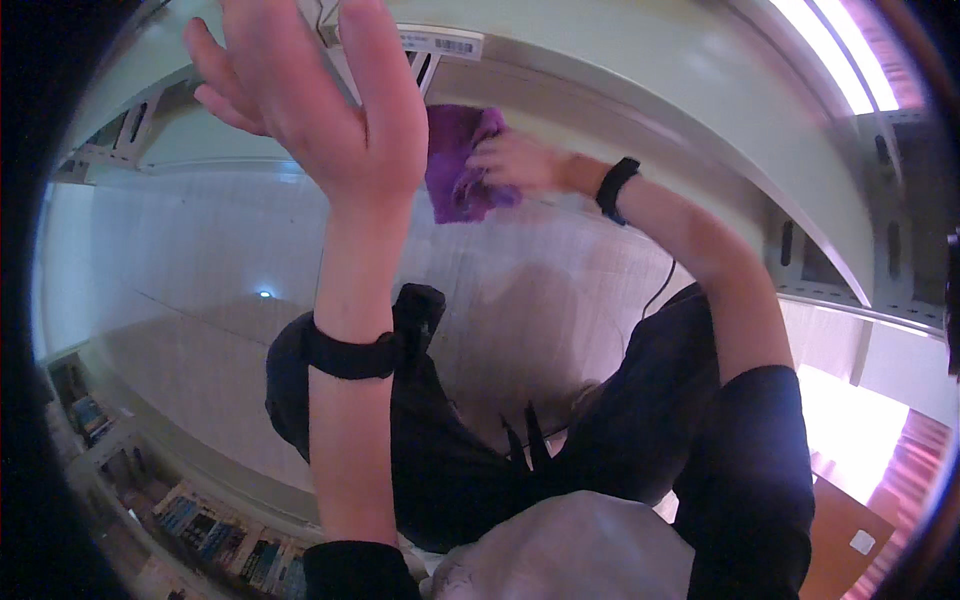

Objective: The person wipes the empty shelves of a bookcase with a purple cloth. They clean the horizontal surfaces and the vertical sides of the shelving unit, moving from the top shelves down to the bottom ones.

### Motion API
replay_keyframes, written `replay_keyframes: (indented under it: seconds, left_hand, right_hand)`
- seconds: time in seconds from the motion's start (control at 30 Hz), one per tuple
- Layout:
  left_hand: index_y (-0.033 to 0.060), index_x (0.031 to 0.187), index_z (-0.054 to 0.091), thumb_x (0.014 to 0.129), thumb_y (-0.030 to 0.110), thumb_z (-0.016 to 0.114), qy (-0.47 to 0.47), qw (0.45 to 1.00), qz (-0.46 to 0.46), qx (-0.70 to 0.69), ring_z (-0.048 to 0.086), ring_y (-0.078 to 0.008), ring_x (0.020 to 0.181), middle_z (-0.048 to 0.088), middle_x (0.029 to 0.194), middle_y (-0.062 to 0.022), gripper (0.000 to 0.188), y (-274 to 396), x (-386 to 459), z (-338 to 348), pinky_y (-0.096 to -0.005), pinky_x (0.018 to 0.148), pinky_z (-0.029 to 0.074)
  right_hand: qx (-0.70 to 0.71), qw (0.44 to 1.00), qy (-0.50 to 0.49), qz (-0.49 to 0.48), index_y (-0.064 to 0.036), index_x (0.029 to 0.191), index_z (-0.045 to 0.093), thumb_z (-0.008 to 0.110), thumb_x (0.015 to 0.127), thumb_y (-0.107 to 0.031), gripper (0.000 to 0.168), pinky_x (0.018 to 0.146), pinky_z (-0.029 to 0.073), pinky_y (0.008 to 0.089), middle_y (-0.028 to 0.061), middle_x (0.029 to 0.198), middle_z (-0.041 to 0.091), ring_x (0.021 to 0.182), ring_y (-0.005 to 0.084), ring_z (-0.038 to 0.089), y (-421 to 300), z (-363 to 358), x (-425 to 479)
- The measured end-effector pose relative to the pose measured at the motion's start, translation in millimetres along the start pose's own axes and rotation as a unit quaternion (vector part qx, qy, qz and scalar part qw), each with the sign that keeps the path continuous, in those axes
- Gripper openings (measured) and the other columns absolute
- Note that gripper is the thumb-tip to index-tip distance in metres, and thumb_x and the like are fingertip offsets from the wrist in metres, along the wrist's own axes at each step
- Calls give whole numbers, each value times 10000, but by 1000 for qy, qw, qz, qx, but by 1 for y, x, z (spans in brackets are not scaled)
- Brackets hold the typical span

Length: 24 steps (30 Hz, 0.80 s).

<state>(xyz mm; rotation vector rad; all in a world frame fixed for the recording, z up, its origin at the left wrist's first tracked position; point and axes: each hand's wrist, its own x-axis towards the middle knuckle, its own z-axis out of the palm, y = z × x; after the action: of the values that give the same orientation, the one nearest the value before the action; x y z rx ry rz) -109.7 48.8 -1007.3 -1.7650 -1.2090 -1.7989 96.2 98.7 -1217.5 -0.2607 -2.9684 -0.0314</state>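
Observation:
A purple cloth (454, 169) lies bunched against the bottom shelf of a pale metal shelving unit (637, 82). On its right part rests my right hand (517, 161), slightly blurred, fingers bent over the fabric; whether they grip it or only press on it is hard to tell. My left hand (322, 97) is raised close to the camera, left of the cloth, with its fingers apart and nothing seen in them. Some of its fingertips run past the top edge of the picture. Both wrists wear black bands.
My knees are bent above the pale floor (225, 247). Behind me at lower left, a shelf holds rows of books (225, 536). A thin black cable (660, 289) runs near my right knee. A brown board or box (847, 532) stands at lower right.

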Motion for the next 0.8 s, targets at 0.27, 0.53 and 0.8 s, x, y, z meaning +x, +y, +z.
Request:
replay_keyframes:
  seconds: [0.27,0.53,0.8]
  left_hand:
    - [-27,1212,442,904,243,458,14,998,46,-35,364,-347,1158,449,1234,-187,410,9,-1,2,-448,1013,217]
    - [-44,1211,438,901,190,465,26,998,49,-30,389,-317,1137,430,1240,-200,389,6,-7,10,-405,976,285]
    - [-51,1212,425,895,165,471,37,991,91,-86,412,-291,1120,446,1232,-179,386,3,-6,15,-385,974,287]
  right_hand:
    - [-171,914,40,365,-38,1022,573,525,737,-131,303,794,457,356,164,1025,588,942,275,565,70,1,-74]
    - [92,994,-48,-35,-84,935,569,540,748,-177,211,938,395,379,108,1212,478,1149,257,436,-44,-2,-47]
    - [44,993,-67,86,-65,886,584,607,660,-177,253,939,399,371,87,1242,455,1170,264,420,-24,-32,-79]
